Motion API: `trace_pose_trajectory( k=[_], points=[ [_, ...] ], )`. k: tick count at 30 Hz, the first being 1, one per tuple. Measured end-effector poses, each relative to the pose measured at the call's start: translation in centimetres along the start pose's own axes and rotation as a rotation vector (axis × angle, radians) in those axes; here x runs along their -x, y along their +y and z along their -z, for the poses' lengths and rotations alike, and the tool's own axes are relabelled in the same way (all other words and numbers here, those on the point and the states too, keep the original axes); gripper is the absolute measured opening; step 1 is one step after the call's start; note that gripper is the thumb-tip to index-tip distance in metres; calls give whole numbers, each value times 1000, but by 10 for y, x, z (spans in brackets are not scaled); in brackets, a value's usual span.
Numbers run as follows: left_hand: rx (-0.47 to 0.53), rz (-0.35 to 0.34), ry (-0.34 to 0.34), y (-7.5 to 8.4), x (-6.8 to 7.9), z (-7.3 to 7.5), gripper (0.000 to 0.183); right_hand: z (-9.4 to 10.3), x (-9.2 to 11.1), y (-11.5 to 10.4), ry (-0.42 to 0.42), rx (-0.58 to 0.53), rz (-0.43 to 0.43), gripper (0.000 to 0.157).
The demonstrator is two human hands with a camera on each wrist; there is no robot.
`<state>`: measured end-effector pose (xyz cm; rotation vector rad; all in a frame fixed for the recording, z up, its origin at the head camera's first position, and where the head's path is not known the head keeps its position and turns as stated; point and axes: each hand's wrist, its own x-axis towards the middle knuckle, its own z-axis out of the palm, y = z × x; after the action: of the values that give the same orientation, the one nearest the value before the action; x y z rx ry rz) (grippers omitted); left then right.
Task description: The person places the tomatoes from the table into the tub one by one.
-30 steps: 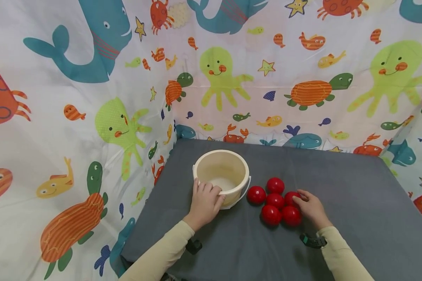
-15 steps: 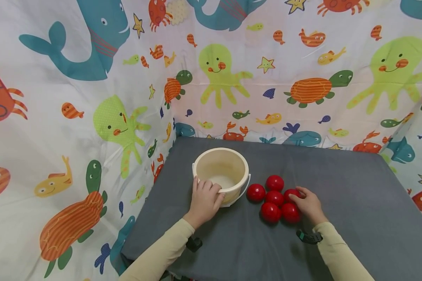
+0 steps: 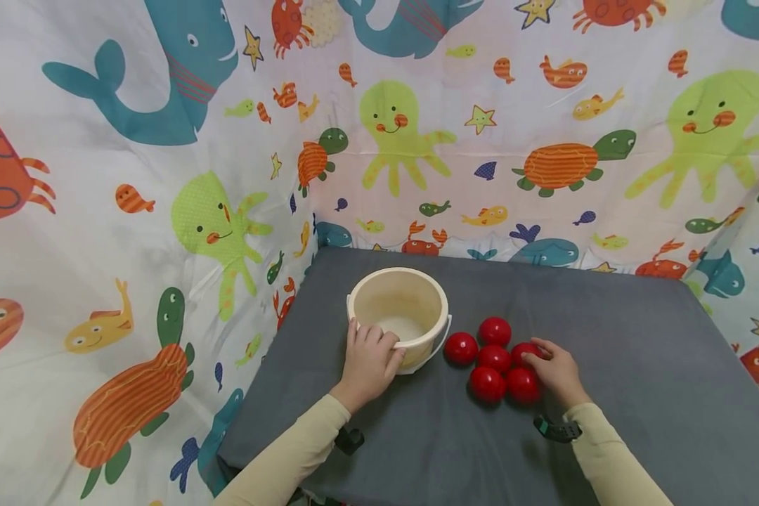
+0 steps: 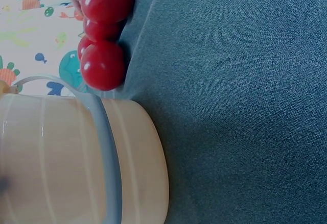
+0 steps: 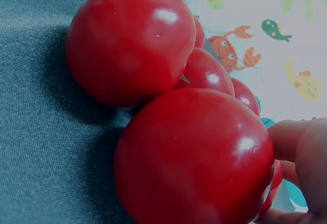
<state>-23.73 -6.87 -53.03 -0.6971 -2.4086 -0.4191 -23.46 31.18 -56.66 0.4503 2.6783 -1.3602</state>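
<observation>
Cream bucket (image 3: 419, 358), one: left hand (image 3: 365, 362) curls over its near edge (apparently for steadiness). Tomatoes (image 3: 494, 359), six, clustered beside it on grey cloth (image 3: 645, 365): right hand (image 3: 556, 369), half-closed, pinches the rightmost.

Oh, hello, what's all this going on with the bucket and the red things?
A person is working with bare hands. Their left hand grips the near rim of a cream bucket. Their right hand has its fingers on one red, tomato-like ball; five more balls sit clustered with it on the dark cloth, right of the bucket.
</observation>
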Motion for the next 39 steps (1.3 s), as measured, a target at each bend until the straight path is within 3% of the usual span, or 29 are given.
trace_pose_trajectory(
  k=[9, 14, 19, 24, 31, 39],
  points=[
    [11, -3, -8, 4, 0, -4, 21, 8, 6, 9, 59, -47, 26, 57],
    [11, 7, -12, 6, -2, -4, 22, 23, 5, -2, 83, -85, 48, 60],
    [-1, 25, -32, 4, -2, -4, 24, 37, 5, -25, 88, -114, 83, 61],
    [-6, 4, 2, 2, 1, -5, 22, 52, 12, -52, 90, -155, 147, 62],
    [-10, 9, -3, 0, 3, -6, 22, 69, 18, -104, 85, -162, 261, 64],
    [-10, 10, 12, -1, 1, -3, 21, 63, 19, -168, 12, -145, 357, 61]
  ],
)
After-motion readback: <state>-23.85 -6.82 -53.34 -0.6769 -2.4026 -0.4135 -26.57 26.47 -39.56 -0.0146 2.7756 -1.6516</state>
